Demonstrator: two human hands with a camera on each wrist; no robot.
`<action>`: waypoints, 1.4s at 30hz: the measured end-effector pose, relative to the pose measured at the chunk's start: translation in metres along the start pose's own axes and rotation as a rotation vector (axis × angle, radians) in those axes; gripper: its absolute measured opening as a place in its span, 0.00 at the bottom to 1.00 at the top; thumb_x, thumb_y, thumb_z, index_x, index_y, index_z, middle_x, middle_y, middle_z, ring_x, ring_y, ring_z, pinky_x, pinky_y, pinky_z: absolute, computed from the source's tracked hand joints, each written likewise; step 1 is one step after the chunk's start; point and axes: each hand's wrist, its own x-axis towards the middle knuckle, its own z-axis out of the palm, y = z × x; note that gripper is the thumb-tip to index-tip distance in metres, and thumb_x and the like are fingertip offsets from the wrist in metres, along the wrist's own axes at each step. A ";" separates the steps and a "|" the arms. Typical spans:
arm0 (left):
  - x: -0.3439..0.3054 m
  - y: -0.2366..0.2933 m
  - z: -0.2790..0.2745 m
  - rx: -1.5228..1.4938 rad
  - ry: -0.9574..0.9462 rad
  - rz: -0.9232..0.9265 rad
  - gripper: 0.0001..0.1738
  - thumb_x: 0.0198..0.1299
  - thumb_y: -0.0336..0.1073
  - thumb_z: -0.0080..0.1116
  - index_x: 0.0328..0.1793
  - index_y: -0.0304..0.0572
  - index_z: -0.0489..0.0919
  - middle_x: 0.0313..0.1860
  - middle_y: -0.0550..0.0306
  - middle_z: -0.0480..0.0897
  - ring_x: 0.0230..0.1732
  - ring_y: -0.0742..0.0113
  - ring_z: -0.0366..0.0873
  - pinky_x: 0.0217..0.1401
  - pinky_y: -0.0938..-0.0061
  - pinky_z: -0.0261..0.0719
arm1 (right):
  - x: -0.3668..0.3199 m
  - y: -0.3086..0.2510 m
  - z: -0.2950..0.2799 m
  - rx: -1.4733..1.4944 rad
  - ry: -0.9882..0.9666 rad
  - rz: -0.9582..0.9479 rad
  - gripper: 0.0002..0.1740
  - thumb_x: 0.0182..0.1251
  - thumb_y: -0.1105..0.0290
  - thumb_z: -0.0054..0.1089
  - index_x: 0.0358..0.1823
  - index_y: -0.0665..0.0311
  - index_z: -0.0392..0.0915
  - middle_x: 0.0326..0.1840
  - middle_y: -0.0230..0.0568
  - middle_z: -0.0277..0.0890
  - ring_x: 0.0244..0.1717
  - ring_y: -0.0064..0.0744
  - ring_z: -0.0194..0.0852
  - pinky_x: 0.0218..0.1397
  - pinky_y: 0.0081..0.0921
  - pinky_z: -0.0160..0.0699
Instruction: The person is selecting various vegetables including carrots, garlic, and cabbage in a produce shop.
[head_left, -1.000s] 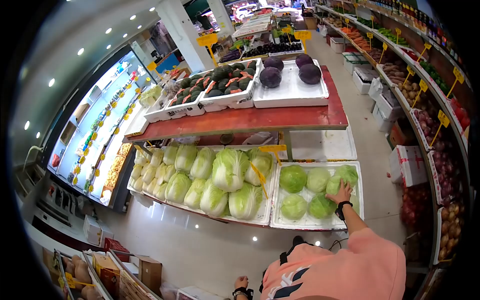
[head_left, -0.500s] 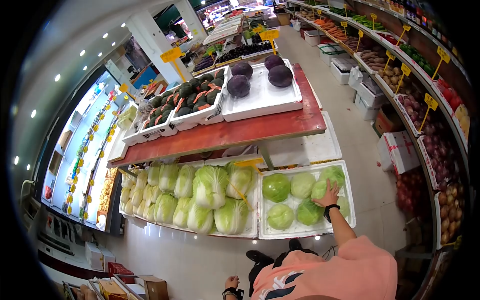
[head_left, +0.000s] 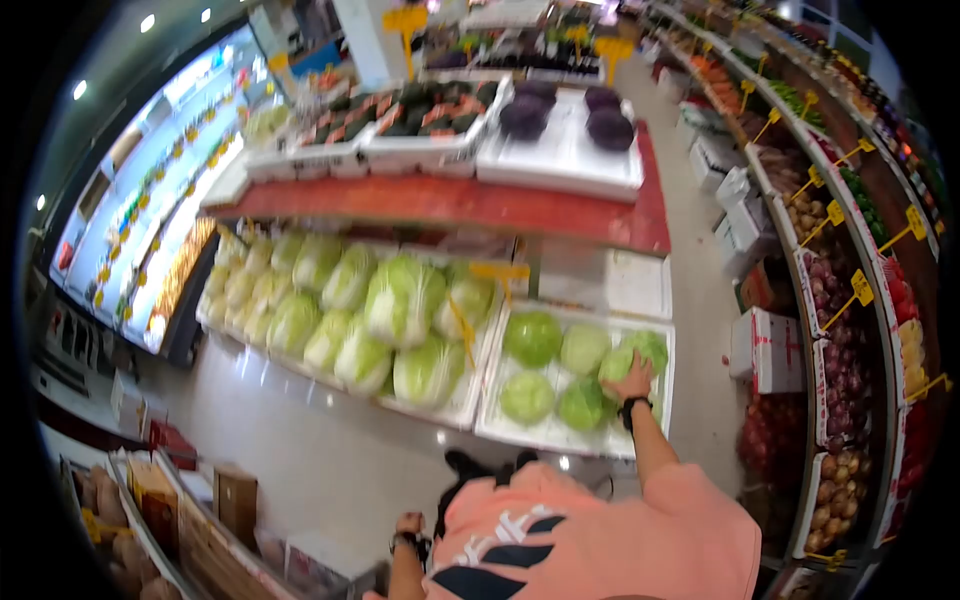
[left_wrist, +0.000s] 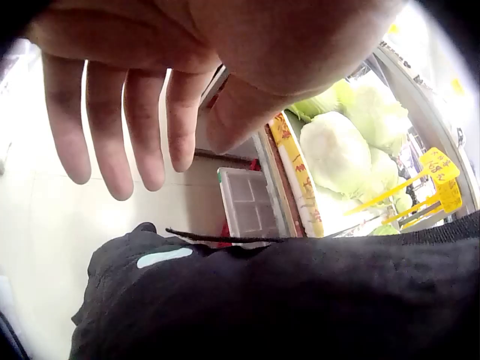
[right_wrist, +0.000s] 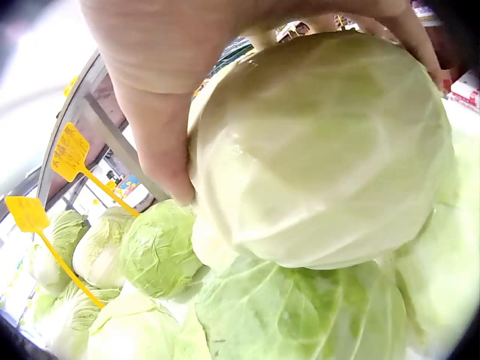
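My right hand [head_left: 632, 380] grips a round pale green cabbage [right_wrist: 322, 157] at the right of a white tray [head_left: 560, 444]. In the right wrist view the thumb presses its left side and the fingers reach over its top. Below that one sits a leafier cabbage [right_wrist: 292, 311], and several more, such as the bright green one [head_left: 533, 338], share the tray. My left hand [head_left: 410, 524] hangs low beside the body, holding nothing. Its fingers [left_wrist: 142, 127] are loose and spread a little in the left wrist view.
Napa cabbages [head_left: 400, 300] fill the tray on the left, with yellow price tags [head_left: 500, 271] standing up. A red shelf [head_left: 450, 205] overhangs the back, carrying purple cabbages [head_left: 525, 118]. Vegetable racks run along the right, onions [head_left: 835, 490] among them; crates [head_left: 235, 505] stand low left.
The head view has swung and is now blurred. My right hand stays on the same cabbage in the tray; my left hand still hangs at my side.
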 end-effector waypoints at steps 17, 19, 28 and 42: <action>-0.109 0.017 -0.005 -0.327 -0.073 -0.446 0.19 0.70 0.44 0.53 0.61 0.42 0.76 0.53 0.54 0.83 0.49 0.58 0.84 0.44 0.61 0.80 | 0.000 -0.001 -0.023 -0.411 -0.246 -0.042 0.73 0.31 0.45 0.83 0.80 0.36 0.43 0.82 0.51 0.37 0.78 0.70 0.41 0.66 0.77 0.56; -0.098 0.015 -0.005 -0.333 -0.083 -0.425 0.19 0.70 0.43 0.53 0.61 0.42 0.76 0.53 0.54 0.83 0.48 0.59 0.84 0.43 0.62 0.80 | 0.001 -0.004 -0.020 -0.427 -0.265 -0.017 0.73 0.32 0.45 0.83 0.81 0.36 0.42 0.83 0.51 0.36 0.79 0.70 0.38 0.67 0.77 0.55; -0.074 0.000 -0.013 -0.363 -0.035 -0.339 0.17 0.68 0.42 0.54 0.57 0.43 0.80 0.45 0.56 0.85 0.40 0.66 0.84 0.36 0.70 0.81 | -0.004 -0.008 -0.004 -0.408 -0.162 0.005 0.75 0.34 0.45 0.83 0.82 0.35 0.37 0.85 0.48 0.16 0.83 0.68 0.17 0.75 0.76 0.35; 0.068 0.153 -0.166 -0.193 0.273 0.369 0.15 0.68 0.42 0.57 0.47 0.37 0.82 0.38 0.51 0.87 0.40 0.64 0.85 0.46 0.71 0.80 | -0.146 -0.217 0.070 0.208 -0.648 -0.704 0.33 0.62 0.52 0.67 0.62 0.66 0.73 0.60 0.54 0.75 0.62 0.53 0.72 0.65 0.39 0.71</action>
